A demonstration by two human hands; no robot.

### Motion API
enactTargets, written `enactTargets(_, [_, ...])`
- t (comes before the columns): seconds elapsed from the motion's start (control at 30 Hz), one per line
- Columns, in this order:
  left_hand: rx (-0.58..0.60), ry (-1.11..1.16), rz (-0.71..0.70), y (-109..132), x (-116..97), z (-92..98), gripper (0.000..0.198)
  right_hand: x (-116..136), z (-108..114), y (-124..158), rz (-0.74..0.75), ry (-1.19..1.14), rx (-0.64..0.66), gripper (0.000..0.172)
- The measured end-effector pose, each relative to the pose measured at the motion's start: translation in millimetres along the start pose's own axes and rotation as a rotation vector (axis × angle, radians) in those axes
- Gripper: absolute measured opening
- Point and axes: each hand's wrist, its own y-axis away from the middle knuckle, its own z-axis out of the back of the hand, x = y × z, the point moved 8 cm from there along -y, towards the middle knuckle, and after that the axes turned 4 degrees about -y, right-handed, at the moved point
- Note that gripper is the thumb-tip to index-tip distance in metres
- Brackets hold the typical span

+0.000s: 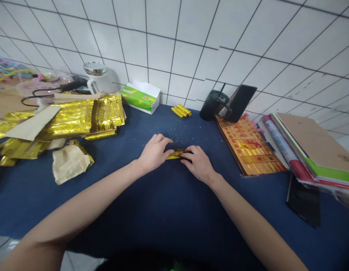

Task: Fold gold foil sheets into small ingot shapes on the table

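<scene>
One gold strip (175, 154) lay, long axis left-right; right hand (199, 163) clamped its right end; left hand (154, 152) touched the other, grip closure unclear.

Both bare arms reach forward and converge; the left elbow (52, 239) is bent at lower left; the left forearm (98, 201) runs inward to the left wrist (137, 168); the right forearm (248, 212) runs inward to the right wrist (215, 179); the left hand (154, 152) lies back upward, thumb and index finger pointing inward, their tips apart; the right hand (199, 162) faces it, back upward, fingers bent, thumb nearer the body; the hands are near each other, apart.
</scene>
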Motion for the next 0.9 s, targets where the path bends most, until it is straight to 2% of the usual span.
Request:
enactTargets(0.07, [-0.059, -0.064, -0.022, 7.0, -5.7, 9.6, 0.014, -1.1, -1.1, -2.8, -0.007, 0.013, 0.014, 0.014])
enactTargets(0.17, [0.055, -0.139, -0.164, 19.9, -20.2, 0.2, 0.012, -1.2, -3.0, -6.5, 0.002, 0.037, 0.02, 0.012])
enactTargets(0.23, [0.135, -0.172, -0.192, 26.3, -22.1, -10.6, 0.01, 0.1, -4.2, -7.7, 0.021, 0.051, 0.012, 0.01])
enactTargets(0.33, [0.179, -0.181, -0.147, 28.5, -16.4, -21.8, 0.011, 3.9, -5.0, -7.6, 0.061, 0.062, -0.012, 0.012])
enactTargets(0.53, [0.139, -0.073, -0.047, 25.5, -3.2, -26.1, 0.016, 6.1, -5.4, -6.8, 0.071, 0.026, -0.034, 0.019])
enactTargets(0.73, [0.185, 0.08, 0.2, 22.8, 14.2, -25.4, 0.013, -4.3, -6.4, -8.5, -0.05, -0.082, -0.022, 0.019])
enactTargets(0.9, [0.225, 0.076, 0.274, 19.9, 18.8, -25.4, 0.015, -11.4, -4.8, -9.6, -0.152, -0.106, -0.046, 0.016])
